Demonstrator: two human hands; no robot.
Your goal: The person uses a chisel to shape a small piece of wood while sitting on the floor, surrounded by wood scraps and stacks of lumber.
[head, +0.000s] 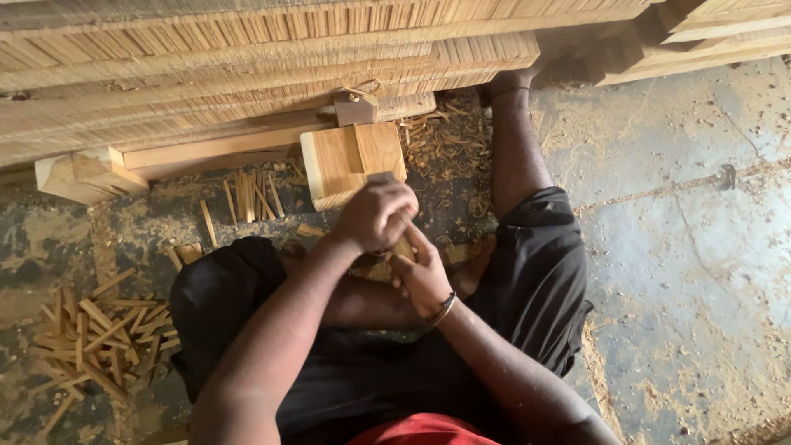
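I sit on the floor with my legs apart. My left hand is closed in a fist around a small tool whose grey end sticks out above the knuckles. Just below it, my right hand, with a bracelet at the wrist, grips a small piece of wood that the left hand partly hides. Both hands hover at the near edge of a pale square wooden block standing on the floor in front of me.
Long stacked wooden planks run across the top. A small block sits behind the square one. Short sticks lie in a pile at left and a bundle ahead. Wood shavings cover the concrete floor.
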